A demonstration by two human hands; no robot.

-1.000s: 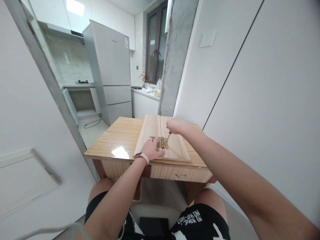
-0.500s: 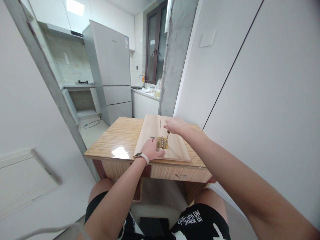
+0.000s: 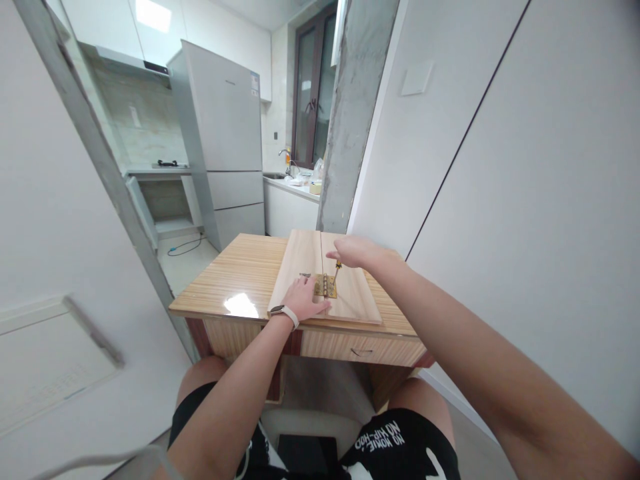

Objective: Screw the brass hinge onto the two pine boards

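Two pale wooden boards [image 3: 300, 253] lie side by side on the desk, with a narrow seam between them. A brass hinge [image 3: 326, 286] lies open across that seam near the front. My left hand [image 3: 303, 298] rests flat on the left board, fingers spread, its fingertips at the hinge's left leaf. In my right hand [image 3: 354, 251] is a screwdriver [image 3: 337, 268], its handle mostly hidden by the fist. The shaft slants down to the hinge's right leaf. Small dark pieces, perhaps screws [image 3: 305, 274], lie by my left fingertips.
The wood-grain desk [image 3: 240, 267] has a drawer [image 3: 363, 351] at its front, above my knees. A white wall [image 3: 480, 200] rises close on the right. Behind the desk stand a grey fridge [image 3: 227, 120] and a kitchen counter with a sink [image 3: 274, 176].
My right hand has shifted slightly and the screwdriver leans a little more to the right. The left hand, boards and hinge stay where they were.
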